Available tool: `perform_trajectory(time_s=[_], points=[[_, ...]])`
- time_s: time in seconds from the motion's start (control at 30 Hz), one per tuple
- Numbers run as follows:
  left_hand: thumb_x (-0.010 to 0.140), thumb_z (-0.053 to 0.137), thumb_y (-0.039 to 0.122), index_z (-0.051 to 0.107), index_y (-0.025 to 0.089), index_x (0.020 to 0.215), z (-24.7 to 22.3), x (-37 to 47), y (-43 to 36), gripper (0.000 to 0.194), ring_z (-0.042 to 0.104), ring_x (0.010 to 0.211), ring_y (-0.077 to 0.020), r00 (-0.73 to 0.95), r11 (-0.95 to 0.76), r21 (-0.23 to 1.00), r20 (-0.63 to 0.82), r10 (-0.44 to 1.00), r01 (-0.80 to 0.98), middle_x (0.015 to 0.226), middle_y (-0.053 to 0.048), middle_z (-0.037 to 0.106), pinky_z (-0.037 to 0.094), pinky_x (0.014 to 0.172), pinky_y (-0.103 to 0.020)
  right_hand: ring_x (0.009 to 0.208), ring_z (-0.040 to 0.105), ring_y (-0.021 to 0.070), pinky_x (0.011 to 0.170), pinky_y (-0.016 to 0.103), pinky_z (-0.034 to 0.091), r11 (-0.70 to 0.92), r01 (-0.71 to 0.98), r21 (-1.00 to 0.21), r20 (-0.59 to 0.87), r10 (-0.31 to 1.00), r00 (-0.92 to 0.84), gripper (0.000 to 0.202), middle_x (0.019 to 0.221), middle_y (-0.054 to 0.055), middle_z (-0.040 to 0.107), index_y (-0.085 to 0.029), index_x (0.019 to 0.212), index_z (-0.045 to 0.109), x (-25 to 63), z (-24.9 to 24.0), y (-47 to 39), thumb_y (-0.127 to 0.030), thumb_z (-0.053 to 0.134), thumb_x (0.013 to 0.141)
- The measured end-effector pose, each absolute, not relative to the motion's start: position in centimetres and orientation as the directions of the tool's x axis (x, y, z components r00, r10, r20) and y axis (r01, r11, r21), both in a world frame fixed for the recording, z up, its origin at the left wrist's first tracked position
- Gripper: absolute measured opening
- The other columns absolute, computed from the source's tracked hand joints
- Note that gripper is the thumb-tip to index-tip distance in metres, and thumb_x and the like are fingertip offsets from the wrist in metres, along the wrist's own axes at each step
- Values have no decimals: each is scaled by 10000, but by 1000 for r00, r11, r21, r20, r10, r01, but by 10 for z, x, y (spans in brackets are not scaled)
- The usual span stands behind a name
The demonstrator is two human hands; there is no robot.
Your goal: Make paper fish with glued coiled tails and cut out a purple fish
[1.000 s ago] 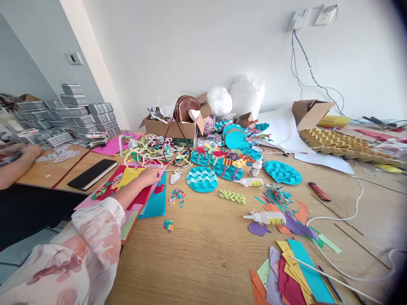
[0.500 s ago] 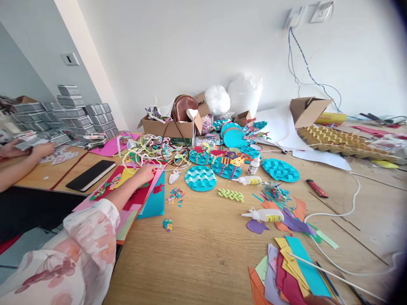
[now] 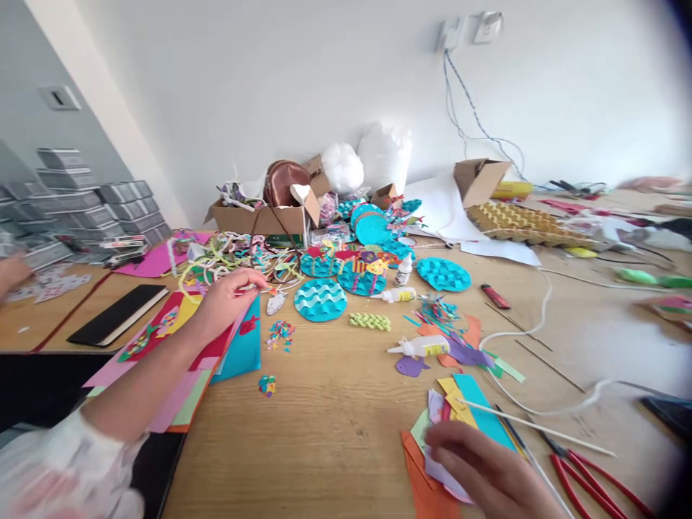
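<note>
My left hand (image 3: 230, 299) reaches over the paper stack, thumb and fingers pinched on a small orange piece (image 3: 270, 290) at the fingertips. Just beyond it lies a white fish cut-out (image 3: 276, 303). A blue card (image 3: 238, 353) with a red fish shape lies under the wrist, with red, pink and green sheets. Small confetti pieces (image 3: 280, 333) are to the right of this hand. My right hand (image 3: 486, 468), slightly blurred, is over the coloured paper strips (image 3: 419, 461), fingers apart and loosely bent. A blue strip (image 3: 481, 404) shows beside it.
Glue bottles (image 3: 422, 347), a wavy-striped blue disc (image 3: 320, 300) and a green braid (image 3: 370, 321) lie mid-table. Red-handled pliers (image 3: 587, 479), thin sticks and a white cord (image 3: 546, 411) are to the right. A cardboard box (image 3: 259, 218) stands behind. Another person's hand (image 3: 14, 274) is far left.
The view has swung right. My left hand has lifted slightly from the paper stack toward the confetti. My right hand has come into view from the bottom edge over the coloured paper strips.
</note>
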State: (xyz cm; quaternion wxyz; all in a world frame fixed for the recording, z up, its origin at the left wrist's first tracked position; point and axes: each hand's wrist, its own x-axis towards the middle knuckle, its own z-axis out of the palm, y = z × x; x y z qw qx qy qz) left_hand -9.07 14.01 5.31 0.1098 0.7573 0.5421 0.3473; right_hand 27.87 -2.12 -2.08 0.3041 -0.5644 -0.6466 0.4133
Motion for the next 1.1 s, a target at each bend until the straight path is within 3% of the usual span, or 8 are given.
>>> perform_trajectory(time_s=[0.07,0.13,0.3,0.5,0.63,0.7,0.9,1.1], points=[[811,503,158,633,227,838,64,-65,109,149,558,1013,-178,377,-651,427,565,734,627,1050,-22,591,423,910,-330,763,631,170,657,235,502,-89,239,-967,-132,977,-169,240,801,43,672,-212,826,655,243,-3,-13,-431,560,800],[818,485,86,634,261,878,69,-47,81,238,514,1081,-179,520,-784,346,601,607,516,1110,-20,537,431,904,-323,769,617,160,664,246,483,-175,-50,-983,-163,968,-189,269,832,47,660,-193,857,644,212,11,-3,-442,608,764],[810,483,5,620,284,942,60,-30,51,338,470,1129,-181,634,-872,304,600,489,384,1170,-26,473,417,939,-339,783,610,135,659,234,443,-375,-470,-799,-179,894,-410,355,876,44,652,-178,932,632,173,24,14,-414,711,679],[822,467,12,624,317,984,47,-28,45,380,472,1152,-197,656,-839,418,531,537,349,1186,-20,492,419,953,-360,533,523,57,564,187,372,-428,-520,-740,-199,877,-438,298,620,-21,611,-141,689,613,161,18,21,-383,769,608],[871,417,94,486,346,1204,44,-29,37,423,402,1232,-215,487,-620,714,435,757,326,1311,-34,428,384,997,-387,508,503,57,542,189,350,-377,-519,-767,-209,912,-353,320,578,-27,602,-143,643,597,160,12,22,-403,774,588],[886,434,191,455,310,1227,43,-27,35,361,466,1168,-222,369,-434,855,320,873,285,1272,-56,470,414,963,-382,501,494,59,524,189,332,-344,-505,-792,-207,929,-307,328,568,-25,604,-144,627,590,160,11,22,-415,769,586],[813,516,416,546,233,893,37,-6,38,203,574,802,-184,347,2,973,-84,934,229,864,-29,590,492,679,-304,497,467,62,519,196,335,-275,-451,-849,-186,955,-232,335,545,-36,578,-147,614,596,156,16,23,-443,751,589],[775,536,361,550,212,744,35,2,35,153,530,687,-150,352,66,978,-134,926,199,730,-6,563,449,648,-282,533,461,71,539,199,360,-239,-387,-890,-151,958,-245,315,577,-35,557,-153,655,594,155,15,22,-447,710,650]])
